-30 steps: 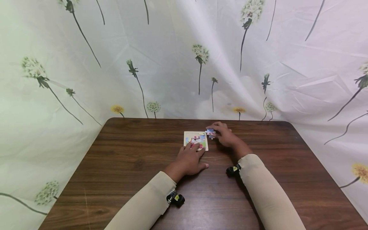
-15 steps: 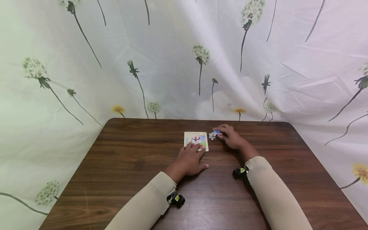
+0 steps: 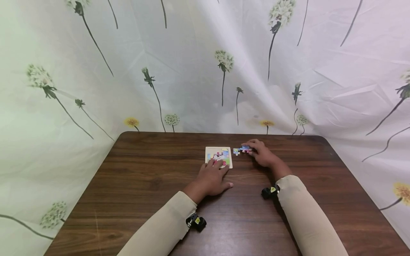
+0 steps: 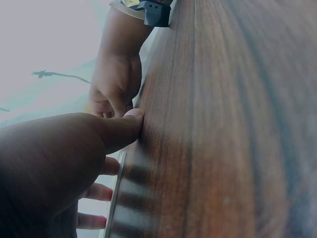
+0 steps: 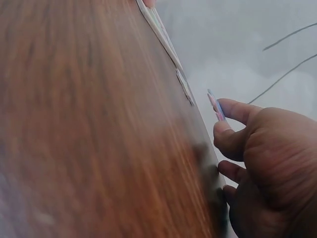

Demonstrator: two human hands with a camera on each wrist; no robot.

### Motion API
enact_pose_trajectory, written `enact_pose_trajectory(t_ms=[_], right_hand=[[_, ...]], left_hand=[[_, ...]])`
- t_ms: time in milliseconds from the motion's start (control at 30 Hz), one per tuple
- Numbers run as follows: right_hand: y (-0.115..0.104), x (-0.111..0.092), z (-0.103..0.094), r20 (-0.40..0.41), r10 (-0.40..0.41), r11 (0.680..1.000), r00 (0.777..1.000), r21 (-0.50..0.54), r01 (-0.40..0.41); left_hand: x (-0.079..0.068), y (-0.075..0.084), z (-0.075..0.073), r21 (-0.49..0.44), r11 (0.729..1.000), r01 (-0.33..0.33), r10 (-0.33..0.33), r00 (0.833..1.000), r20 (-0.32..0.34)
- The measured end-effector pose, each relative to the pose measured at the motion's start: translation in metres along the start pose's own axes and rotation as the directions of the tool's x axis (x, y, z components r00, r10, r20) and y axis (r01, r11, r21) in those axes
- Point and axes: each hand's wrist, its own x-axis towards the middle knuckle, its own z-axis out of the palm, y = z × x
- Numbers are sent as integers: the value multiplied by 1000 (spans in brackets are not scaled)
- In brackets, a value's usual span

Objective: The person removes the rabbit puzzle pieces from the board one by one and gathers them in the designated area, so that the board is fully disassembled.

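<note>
A small square puzzle board (image 3: 218, 155) with a pale frame and a cartoon picture lies toward the table's far edge. My left hand (image 3: 209, 179) rests over its near side, fingers spread and reaching onto the picture. In the left wrist view the fingertips (image 4: 102, 192) lie at the board's edge. Right of the board, my right hand (image 3: 264, 155) pinches a jigsaw piece (image 3: 245, 149) between thumb and fingers. The right wrist view shows this piece (image 5: 216, 105) raised off the wood. A second jigsaw piece (image 3: 236, 151) lies flat between the board and that hand.
The dark wooden table (image 3: 153, 213) stretches around both arms. A white curtain (image 3: 192, 64) printed with dandelions hangs behind its far edge. Each wrist carries a black camera, one on the left wrist (image 3: 199, 223) and one on the right wrist (image 3: 268, 193).
My right hand has moved right, away from the board, with the pinched jigsaw piece. The second piece, earlier partly covered, now shows beside the board. My left hand has stayed put.
</note>
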Motion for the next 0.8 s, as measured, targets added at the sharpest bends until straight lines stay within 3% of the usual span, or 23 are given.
enact_pose_trajectory(t_ms=[433, 667, 800], right_hand=[[2, -2, 0, 46, 30, 997, 999, -77, -26], [8, -1, 1, -28, 0, 1000, 1000, 3, 0], [10, -2, 2, -73, 25, 999, 997, 36, -23]], left_hand=[[0, -1, -1, -3, 1000, 2, -3, 1000, -2], [-1, 0, -1, -11, 1000, -2, 2, 1000, -5], [-2, 0, -2, -15, 1000, -1, 1, 1000, -5]])
